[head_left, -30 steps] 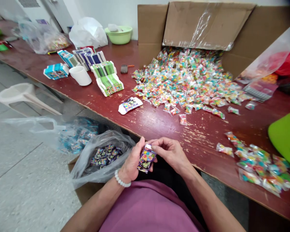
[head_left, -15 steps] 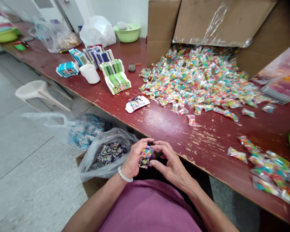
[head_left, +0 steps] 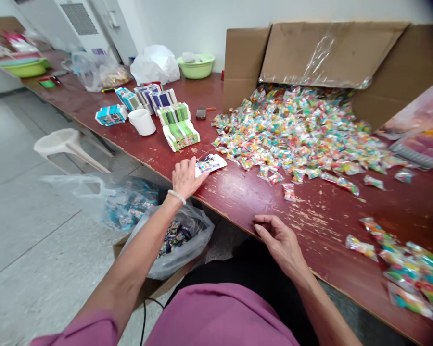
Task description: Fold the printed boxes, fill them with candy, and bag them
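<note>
My left hand (head_left: 186,178), with a beaded bracelet at the wrist, reaches over the table edge. Its slightly spread fingers lie at the left end of a flat white-and-purple printed carton (head_left: 211,164), partly covering it. My right hand (head_left: 279,240) is at the table's front edge, thumb and forefinger a little apart, with nothing visible between them. Below my left forearm, an open clear plastic bag (head_left: 198,245) in a cardboard box holds dark, colourful printed packets (head_left: 175,236).
Wrapped candies (head_left: 292,129) spill from a large carton (head_left: 317,53); a smaller candy heap (head_left: 411,269) lies right. Stacked green cartons (head_left: 180,129), a white mug (head_left: 142,122) and blue packs (head_left: 111,115) stand left. A white stool (head_left: 63,144) and bag of blue packets (head_left: 130,206) are below.
My hands have parted, and the printed packet between them is gone from view. The left hand has moved up to the flat carton; the right has moved right to the table edge.
</note>
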The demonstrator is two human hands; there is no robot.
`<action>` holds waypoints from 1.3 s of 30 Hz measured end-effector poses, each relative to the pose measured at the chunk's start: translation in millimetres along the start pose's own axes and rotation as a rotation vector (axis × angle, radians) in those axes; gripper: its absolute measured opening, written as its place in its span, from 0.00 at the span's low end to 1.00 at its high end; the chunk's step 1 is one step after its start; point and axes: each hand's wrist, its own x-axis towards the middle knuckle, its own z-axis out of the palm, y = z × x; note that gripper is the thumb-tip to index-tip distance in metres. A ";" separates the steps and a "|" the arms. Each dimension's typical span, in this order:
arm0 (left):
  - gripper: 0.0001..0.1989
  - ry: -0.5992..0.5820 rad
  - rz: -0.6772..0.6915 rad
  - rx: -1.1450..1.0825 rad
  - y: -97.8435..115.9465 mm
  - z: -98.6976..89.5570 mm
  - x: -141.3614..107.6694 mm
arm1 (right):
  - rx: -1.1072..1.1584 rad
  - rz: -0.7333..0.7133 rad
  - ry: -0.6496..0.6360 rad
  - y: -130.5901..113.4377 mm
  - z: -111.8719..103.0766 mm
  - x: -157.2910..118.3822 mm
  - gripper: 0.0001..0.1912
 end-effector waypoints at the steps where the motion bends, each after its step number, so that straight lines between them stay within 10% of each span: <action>1: 0.33 -0.047 -0.008 0.050 1.9 4.6 13.5 | 0.025 0.019 -0.004 0.8 -0.9 -0.5 0.18; 11: 0.28 0.087 0.215 0.186 1.9 13.0 21.5 | 0.077 0.071 -0.007 2.8 -0.5 2.3 0.18; 17: 0.30 0.140 0.344 -0.114 35.8 -4.8 -31.7 | 0.421 0.225 0.064 -13.1 5.5 4.6 0.30; 21: 0.29 -0.036 0.365 -0.485 68.0 -7.3 -97.2 | 0.666 0.222 0.080 -30.0 12.6 5.8 0.24; 25: 0.23 -0.195 0.020 -0.938 81.2 -12.6 -124.3 | 0.733 0.196 0.042 -34.5 11.2 5.7 0.19; 32: 0.20 -1.290 -0.225 -1.628 82.6 -33.2 -102.0 | 0.567 0.087 -0.238 -46.0 -2.7 0.2 0.14; 35: 0.21 -1.343 -0.229 -1.740 87.9 -28.9 -105.3 | 0.538 0.042 -0.269 -53.0 -4.2 -3.1 0.14; 39: 0.18 -1.136 -0.178 -1.726 96.6 -23.2 -114.1 | 0.598 0.044 -0.278 -57.8 -0.6 -8.6 0.21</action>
